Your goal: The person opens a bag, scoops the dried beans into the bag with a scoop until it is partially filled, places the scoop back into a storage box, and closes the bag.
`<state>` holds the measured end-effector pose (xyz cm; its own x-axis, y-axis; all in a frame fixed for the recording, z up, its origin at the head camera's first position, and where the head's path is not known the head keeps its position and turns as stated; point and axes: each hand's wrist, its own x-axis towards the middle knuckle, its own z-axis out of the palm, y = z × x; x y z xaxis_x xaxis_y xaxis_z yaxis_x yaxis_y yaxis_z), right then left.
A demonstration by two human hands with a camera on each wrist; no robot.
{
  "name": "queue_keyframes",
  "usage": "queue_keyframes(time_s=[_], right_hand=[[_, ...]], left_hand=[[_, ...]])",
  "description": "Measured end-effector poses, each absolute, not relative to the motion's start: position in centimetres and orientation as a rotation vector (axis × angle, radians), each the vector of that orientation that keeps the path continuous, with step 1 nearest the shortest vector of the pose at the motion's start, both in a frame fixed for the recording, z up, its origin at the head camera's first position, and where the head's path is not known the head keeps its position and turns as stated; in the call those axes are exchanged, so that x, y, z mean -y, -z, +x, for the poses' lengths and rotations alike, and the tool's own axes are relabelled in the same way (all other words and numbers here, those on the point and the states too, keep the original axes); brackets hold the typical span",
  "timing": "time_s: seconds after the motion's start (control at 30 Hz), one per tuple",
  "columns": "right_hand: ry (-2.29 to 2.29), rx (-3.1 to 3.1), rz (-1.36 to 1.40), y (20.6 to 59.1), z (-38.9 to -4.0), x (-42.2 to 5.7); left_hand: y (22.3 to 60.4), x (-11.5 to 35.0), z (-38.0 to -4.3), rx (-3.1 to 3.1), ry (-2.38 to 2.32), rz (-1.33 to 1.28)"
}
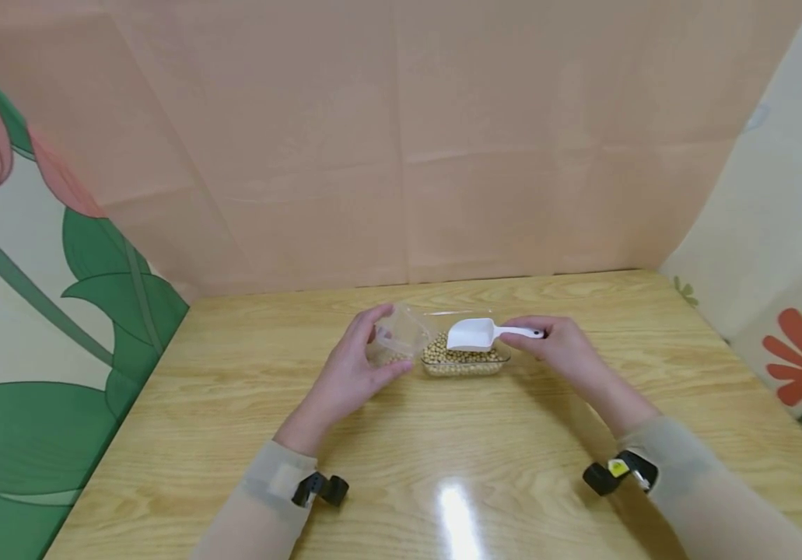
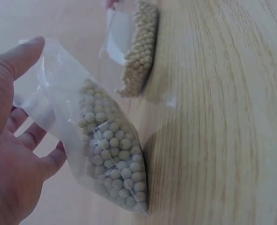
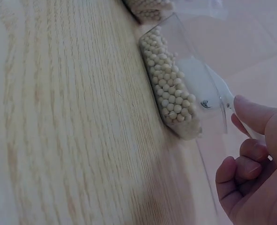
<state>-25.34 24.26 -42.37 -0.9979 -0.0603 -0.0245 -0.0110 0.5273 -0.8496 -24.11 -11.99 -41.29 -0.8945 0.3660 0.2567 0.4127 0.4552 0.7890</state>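
Note:
My left hand (image 1: 351,372) holds a clear plastic bag (image 1: 404,330) by its upper part, thumb on one side and fingers on the other. Round pale beans (image 2: 115,159) fill the bag's lower part, which stands on the table. To its right is a clear rectangular container (image 1: 506,359) with a layer of similar beans (image 3: 169,89). My right hand (image 1: 567,351) pinches the handle of a white scoop (image 1: 472,334) between thumb and fingers. The scoop's bowl lies over the container's beans in the head view; its inside looks bare.
The wooden table (image 1: 401,443) reaches back to a pink cloth backdrop (image 1: 401,140). A flower-patterned panel (image 1: 15,311) stands along the left side, and another (image 1: 793,311) along the right. Both wrists carry small black cameras.

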Motion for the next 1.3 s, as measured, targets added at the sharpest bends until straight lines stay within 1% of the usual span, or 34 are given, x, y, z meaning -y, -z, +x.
queue_keyframes(time_s=[0.43,0.97,1.3], right_hand=[[1.495,-2.675,-0.069,42.92,-25.91,-24.21],[1.456,-2.657,-0.163,42.93,-26.03,-24.17],[1.438,-2.627,-0.268,42.82,-26.20,-24.79]], left_hand=[[41.24,11.84,-24.04,2.641,1.457,-0.693],[41.09,11.90,-23.97,2.650,1.452,-0.682],[41.20,11.83,-24.14,2.637,1.449,-0.671]])
